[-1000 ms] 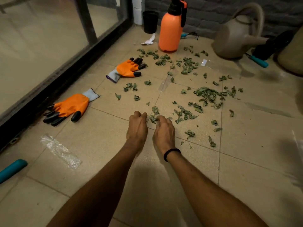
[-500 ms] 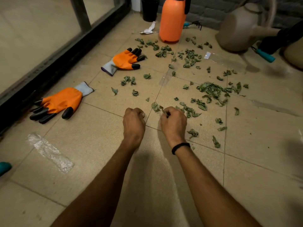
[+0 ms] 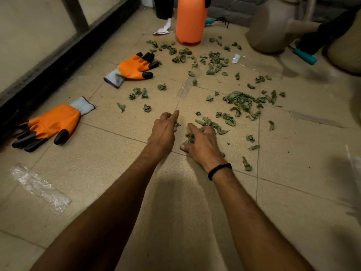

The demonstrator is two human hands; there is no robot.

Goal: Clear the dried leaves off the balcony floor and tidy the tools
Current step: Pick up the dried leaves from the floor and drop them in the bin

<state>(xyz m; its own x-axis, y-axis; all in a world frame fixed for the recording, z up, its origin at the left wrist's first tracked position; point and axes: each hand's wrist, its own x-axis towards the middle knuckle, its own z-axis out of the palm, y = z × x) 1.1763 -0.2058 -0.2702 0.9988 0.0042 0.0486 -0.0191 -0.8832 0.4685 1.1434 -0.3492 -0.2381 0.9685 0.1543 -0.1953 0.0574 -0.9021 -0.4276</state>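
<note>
Dried green leaves (image 3: pixel 242 102) lie scattered over the beige floor tiles, thickest ahead and to the right of my hands. My left hand (image 3: pixel 164 132) has its fingers curled, the index finger sticks forward, and a few leaves peek out at its fingertips. Beside it, my right hand (image 3: pixel 203 145) lies on the floor with fingers spread over a small clump of leaves (image 3: pixel 189 137). Two orange gloves with black fingertips lie to the left, one near (image 3: pixel 50 124) and one farther (image 3: pixel 134 67).
An orange sprayer (image 3: pixel 190 20) and a beige watering can (image 3: pixel 273 26) stand at the back. A teal-handled tool (image 3: pixel 304 56) and a small rake (image 3: pixel 214 20) lie near them. A clear plastic wrapper (image 3: pixel 41 186) lies at the near left. A dark door frame (image 3: pixel 58 55) runs along the left.
Both hands were closed fists side by side. The right hand has opened and spread over leaves, the left has stuck out its index finger, and the view has moved forward.
</note>
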